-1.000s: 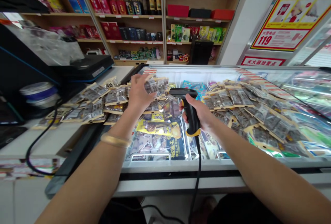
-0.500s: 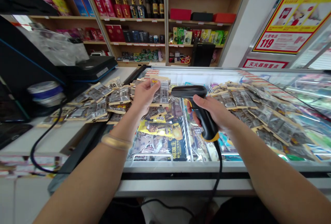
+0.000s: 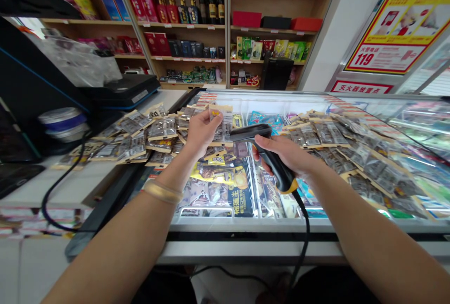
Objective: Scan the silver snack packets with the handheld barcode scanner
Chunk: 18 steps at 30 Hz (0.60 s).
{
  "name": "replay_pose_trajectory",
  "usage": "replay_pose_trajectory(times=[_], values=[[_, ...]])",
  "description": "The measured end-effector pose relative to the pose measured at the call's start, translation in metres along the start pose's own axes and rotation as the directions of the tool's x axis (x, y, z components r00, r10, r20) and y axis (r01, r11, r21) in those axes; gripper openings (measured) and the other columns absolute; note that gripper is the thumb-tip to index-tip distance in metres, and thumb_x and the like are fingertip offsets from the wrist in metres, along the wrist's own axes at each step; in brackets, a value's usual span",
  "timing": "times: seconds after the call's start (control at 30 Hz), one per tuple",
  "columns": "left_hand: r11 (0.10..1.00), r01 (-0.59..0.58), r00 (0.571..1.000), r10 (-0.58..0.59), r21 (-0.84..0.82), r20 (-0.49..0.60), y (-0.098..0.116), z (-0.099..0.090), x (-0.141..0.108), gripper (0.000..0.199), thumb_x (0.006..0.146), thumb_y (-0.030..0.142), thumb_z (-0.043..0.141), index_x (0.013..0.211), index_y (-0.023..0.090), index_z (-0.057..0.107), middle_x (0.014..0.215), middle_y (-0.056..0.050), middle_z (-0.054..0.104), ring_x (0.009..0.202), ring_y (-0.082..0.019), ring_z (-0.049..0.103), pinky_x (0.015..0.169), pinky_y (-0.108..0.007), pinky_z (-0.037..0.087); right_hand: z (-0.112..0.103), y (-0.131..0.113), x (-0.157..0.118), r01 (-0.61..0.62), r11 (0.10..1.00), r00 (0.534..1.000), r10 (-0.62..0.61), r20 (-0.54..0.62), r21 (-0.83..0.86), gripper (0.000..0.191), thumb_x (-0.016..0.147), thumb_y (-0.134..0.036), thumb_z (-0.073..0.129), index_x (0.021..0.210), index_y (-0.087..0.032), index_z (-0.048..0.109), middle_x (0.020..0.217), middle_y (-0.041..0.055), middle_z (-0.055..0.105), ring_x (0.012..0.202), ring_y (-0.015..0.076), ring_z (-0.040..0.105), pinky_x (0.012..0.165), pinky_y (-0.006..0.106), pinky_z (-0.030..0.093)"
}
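Note:
My left hand (image 3: 204,130) pinches a clear snack packet (image 3: 224,128) with tan edges, held upright above the glass-topped freezer (image 3: 225,225). My right hand (image 3: 277,152) is wrapped round the grip of a black and yellow barcode scanner (image 3: 279,168). The scanner's head points left and sits close beside the packet, with a narrow gap or light contact that I cannot tell apart. Its black cable hangs down past the freezer's front edge. Similar packets (image 3: 162,128) lie in a pile left of my left hand, and another pile (image 3: 372,168) spreads over the glass on the right.
A white counter (image 3: 94,177) at the left carries a black device (image 3: 123,89), stacked tape rolls (image 3: 63,123) and a looping black cable. Shelves (image 3: 183,26) with bottles and boxes stand behind the freezer. Frozen goods (image 3: 218,175) show inside it.
The scanner and my right hand have shifted slightly left, nearer the packet. My left hand has moved a little to the right with the packet still held.

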<state>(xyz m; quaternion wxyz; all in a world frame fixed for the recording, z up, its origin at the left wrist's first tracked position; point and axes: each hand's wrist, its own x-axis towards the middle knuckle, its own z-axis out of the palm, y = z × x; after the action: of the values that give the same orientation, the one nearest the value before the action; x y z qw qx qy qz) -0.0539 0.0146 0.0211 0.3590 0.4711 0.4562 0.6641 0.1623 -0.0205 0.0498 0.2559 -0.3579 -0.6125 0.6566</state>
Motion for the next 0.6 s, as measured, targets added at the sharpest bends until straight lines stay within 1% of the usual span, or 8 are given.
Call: replay_pose_trajectory(times=[0.1,0.23,0.37,0.47,0.53,0.6], values=[[1.0,0.006,1.0,-0.006,0.001,-0.008,-0.001,-0.001,0.001,0.038,0.06,0.046,0.081,0.08,0.016,0.072,0.078,-0.004,0.074,0.076,-0.018,0.068,0.07,-0.028,0.052,-0.002,0.001,0.001,-0.004,1.0,1.0,0.004,-0.001,0.01,0.059,0.065,-0.075,0.071,0.066,-0.017,0.056,0.052,0.0017,0.055,0.039,0.0096,0.049,0.036,0.023,0.039],[1.0,0.012,1.0,-0.012,0.009,-0.028,-0.002,-0.001,0.002,0.034,0.059,0.044,0.081,0.077,0.016,0.071,0.075,-0.003,0.073,0.075,-0.018,0.067,0.069,-0.028,0.052,-0.005,0.003,0.003,0.004,0.999,1.0,-0.003,-0.02,0.042,0.058,0.065,-0.072,0.073,0.07,-0.017,0.059,0.062,0.0022,0.059,0.04,0.009,0.051,0.036,0.023,0.04],[0.996,0.076,0.995,-0.078,-0.04,-0.06,0.001,0.003,0.0,0.029,0.059,0.04,0.079,0.072,0.017,0.067,0.065,0.0,0.068,0.069,-0.017,0.066,0.064,-0.026,0.052,-0.003,-0.001,0.006,0.043,0.992,0.998,-0.036,-0.06,0.118,0.052,0.07,-0.067,0.072,0.07,-0.016,0.059,0.062,0.0011,0.059,0.039,0.0082,0.05,0.035,0.022,0.041],[0.982,0.151,0.986,-0.158,-0.113,-0.054,0.008,0.013,-0.003,0.026,0.061,0.037,0.077,0.072,0.017,0.063,0.059,0.002,0.064,0.059,-0.015,0.063,0.058,-0.025,0.05,-0.005,-0.008,0.003,0.119,0.97,0.985,-0.089,-0.146,0.212,0.047,0.077,-0.062,0.068,0.07,-0.016,0.059,0.066,0.0005,0.06,0.04,0.0074,0.05,0.036,0.021,0.042],[0.975,0.181,0.983,-0.184,-0.127,-0.012,0.013,0.026,-0.004,0.024,0.063,0.034,0.075,0.074,0.016,0.064,0.059,0.002,0.062,0.054,-0.012,0.059,0.054,-0.024,0.048,-0.012,-0.014,-0.005,0.171,0.951,0.97,-0.117,-0.214,0.256,0.046,0.08,-0.061,0.065,0.072,-0.016,0.059,0.066,0.0001,0.061,0.039,0.007,0.05,0.036,0.021,0.043],[0.977,0.187,0.982,-0.182,-0.106,0.054,0.018,0.043,-0.005,0.023,0.064,0.032,0.075,0.075,0.016,0.064,0.059,0.003,0.061,0.051,-0.01,0.055,0.051,-0.022,0.045,-0.024,-0.02,-0.02,0.211,0.941,0.953,-0.137,-0.272,0.266,0.047,0.081,-0.062,0.063,0.073,-0.016,0.059,0.065,0.0,0.06,0.039,0.007,0.049,0.036,0.021,0.043]])
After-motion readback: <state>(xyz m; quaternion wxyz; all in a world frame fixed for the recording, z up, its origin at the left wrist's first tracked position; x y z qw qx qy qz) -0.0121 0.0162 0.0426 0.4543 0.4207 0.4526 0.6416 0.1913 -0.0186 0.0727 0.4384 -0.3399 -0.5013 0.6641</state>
